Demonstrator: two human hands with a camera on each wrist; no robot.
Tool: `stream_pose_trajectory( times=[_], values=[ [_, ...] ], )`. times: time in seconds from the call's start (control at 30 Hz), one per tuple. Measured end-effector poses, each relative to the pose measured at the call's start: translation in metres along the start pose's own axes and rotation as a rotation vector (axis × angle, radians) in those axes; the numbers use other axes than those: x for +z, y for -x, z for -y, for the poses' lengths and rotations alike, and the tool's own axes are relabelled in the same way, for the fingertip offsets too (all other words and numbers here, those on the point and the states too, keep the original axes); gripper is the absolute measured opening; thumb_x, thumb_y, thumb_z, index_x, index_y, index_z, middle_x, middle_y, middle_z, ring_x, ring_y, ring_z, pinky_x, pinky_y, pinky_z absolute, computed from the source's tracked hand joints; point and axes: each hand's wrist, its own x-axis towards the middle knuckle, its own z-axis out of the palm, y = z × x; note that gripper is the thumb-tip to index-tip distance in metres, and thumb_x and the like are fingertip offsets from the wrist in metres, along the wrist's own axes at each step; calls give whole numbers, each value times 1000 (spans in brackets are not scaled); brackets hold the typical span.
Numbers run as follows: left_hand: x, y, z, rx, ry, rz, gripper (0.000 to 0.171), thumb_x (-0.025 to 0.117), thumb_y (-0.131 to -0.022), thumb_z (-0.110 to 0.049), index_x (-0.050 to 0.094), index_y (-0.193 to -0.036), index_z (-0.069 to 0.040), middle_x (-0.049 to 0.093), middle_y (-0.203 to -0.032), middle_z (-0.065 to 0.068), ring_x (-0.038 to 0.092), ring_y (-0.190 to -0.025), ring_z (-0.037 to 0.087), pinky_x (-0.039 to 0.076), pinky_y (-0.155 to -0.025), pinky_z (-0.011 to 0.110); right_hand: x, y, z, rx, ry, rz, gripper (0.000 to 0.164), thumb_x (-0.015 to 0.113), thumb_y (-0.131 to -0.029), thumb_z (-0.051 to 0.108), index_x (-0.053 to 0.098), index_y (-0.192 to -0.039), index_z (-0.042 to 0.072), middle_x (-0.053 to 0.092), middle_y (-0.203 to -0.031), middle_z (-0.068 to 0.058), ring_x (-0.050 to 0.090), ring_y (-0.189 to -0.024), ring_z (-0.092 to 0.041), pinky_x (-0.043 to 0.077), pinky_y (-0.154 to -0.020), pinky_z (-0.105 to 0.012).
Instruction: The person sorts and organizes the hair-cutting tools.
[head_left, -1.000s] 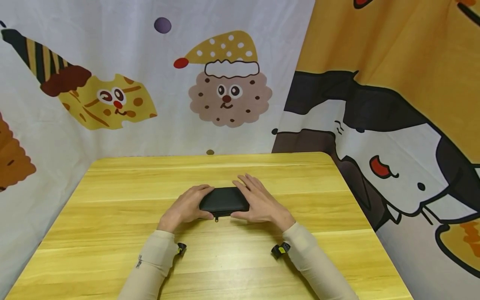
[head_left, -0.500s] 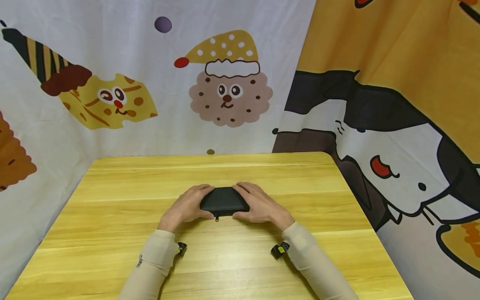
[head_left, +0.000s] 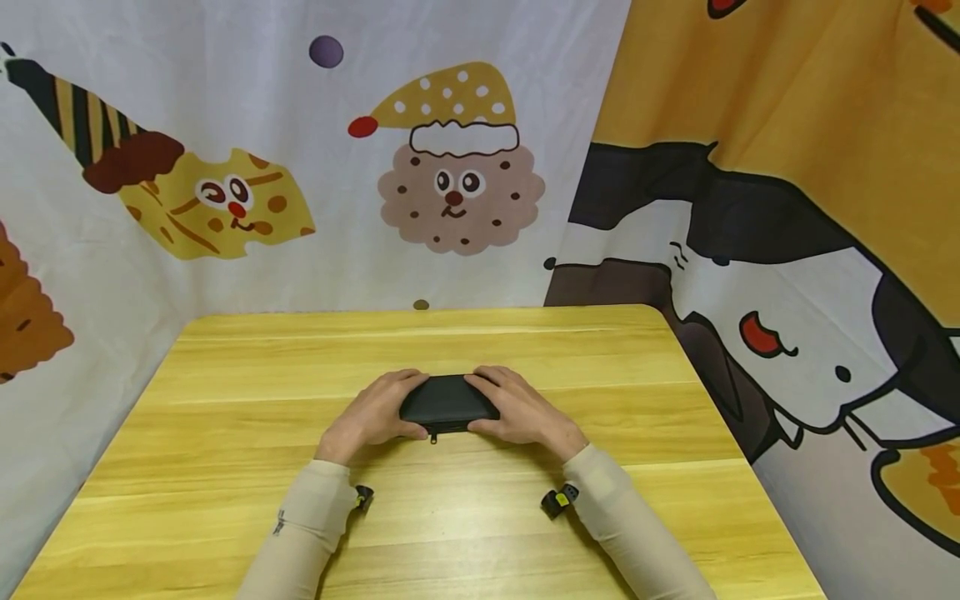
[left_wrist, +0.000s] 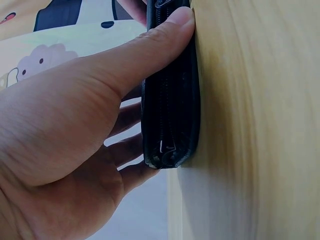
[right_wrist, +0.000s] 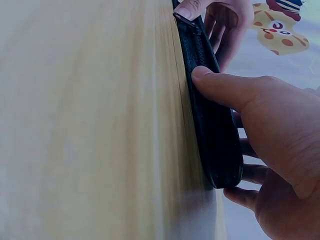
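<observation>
A flat black zippered case (head_left: pixel 448 400) lies on the wooden table, held at both ends. At its left end my left hand (head_left: pixel 378 410) grips it, thumb along the near side and fingers behind. My right hand (head_left: pixel 521 410) holds the right end the same way. A zipper pull (head_left: pixel 433 438) hangs from the near edge, close to the left thumb. In the left wrist view, the zipper track runs along the side of the case (left_wrist: pixel 172 110), under the left thumb (left_wrist: pixel 181 19). The right thumb (right_wrist: pixel 204 75) presses on that side in the right wrist view.
The wooden table (head_left: pixel 450 517) has rounded far corners. Behind it hangs a white curtain (head_left: pixel 247 108) with cartoon prints, and a yellow one (head_left: pixel 720 83) hangs at the right. Each sleeved forearm carries a small black wrist device, left (head_left: pixel 363 498) and right (head_left: pixel 560 501).
The right hand's fingers, raised and spread a second ago, have come down against the far side of the case. The left hand and the case have stayed in place.
</observation>
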Motion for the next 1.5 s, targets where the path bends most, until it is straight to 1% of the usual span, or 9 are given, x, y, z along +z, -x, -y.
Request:
stream_pose_trajectory(
  times=[0.2, 0.33, 0.5, 0.73, 0.87, 1.0, 1.17, 1.33, 1.5],
  values=[
    [-1, 1, 1, -4, 11, -1, 97, 97, -91, -36, 50, -170, -4, 51, -173, 23, 51, -159, 49, 47, -129, 67, 1, 0, -1, -8, -2, -12, 83, 80, -105, 50, 48, -172, 15, 48, -176, -19, 47, -164, -43, 43, -134, -61],
    [0, 2, 2, 10, 10, -12, 97, 97, -92, -36, 50, -169, -3, 51, -173, 25, 52, -158, 49, 48, -128, 67, 2, -1, -1, -13, 3, -15, 83, 80, -105, 51, 47, -173, 15, 48, -176, -19, 47, -164, -42, 43, -134, -60],
    [1, 3, 2, 8, 20, -15, 97, 97, -92, -36, 49, -170, -5, 50, -173, 24, 50, -159, 48, 47, -129, 66, 2, -1, -1, -4, 8, -13, 84, 80, -105, 52, 47, -173, 16, 48, -176, -18, 47, -164, -41, 43, -135, -60],
    [2, 8, 1, 14, 18, -33, 96, 98, -91, -36, 50, -170, -8, 49, -175, 22, 48, -161, 47, 46, -130, 66, 3, -1, 1, 6, 19, -14, 84, 79, -105, 53, 47, -173, 17, 48, -176, -17, 47, -164, -40, 44, -134, -59],
    [2, 13, 0, 14, 31, -47, 96, 96, -92, -41, 50, -170, -9, 47, -176, 20, 47, -162, 46, 47, -130, 65, 2, -1, 1, 14, 14, -13, 84, 80, -104, 53, 47, -173, 17, 48, -176, -18, 47, -164, -41, 45, -134, -60],
    [1, 19, -3, 21, 37, -97, 89, 92, -96, -44, 54, -168, -10, 50, -174, 19, 50, -160, 46, 50, -127, 66, 1, -1, 2, 16, 6, -12, 84, 81, -104, 52, 48, -172, 16, 48, -176, -19, 48, -163, -42, 44, -134, -60],
    [2, 26, -12, 45, 17, -195, 74, 86, -102, -44, 60, -164, -12, 58, -168, 17, 58, -154, 43, 55, -123, 64, 1, 0, 3, 21, 5, -14, 84, 81, -104, 52, 48, -172, 15, 49, -175, -18, 48, -163, -42, 45, -133, -60],
    [5, 33, -20, 60, 9, -305, 68, 85, -103, -43, 64, -160, -12, 67, -158, 15, 67, -145, 40, 60, -117, 62, 1, 0, 3, 21, 5, -21, 85, 82, -103, 52, 48, -172, 16, 49, -175, -18, 49, -162, -41, 46, -133, -60],
    [8, 39, -27, 57, -9, -396, 63, 85, -103, -44, 69, -152, -8, 71, -150, 18, 72, -137, 40, 63, -112, 60, 1, 0, 2, 23, -3, -19, 84, 82, -104, 51, 48, -172, 16, 49, -175, -18, 49, -162, -42, 45, -133, -60]
  ],
)
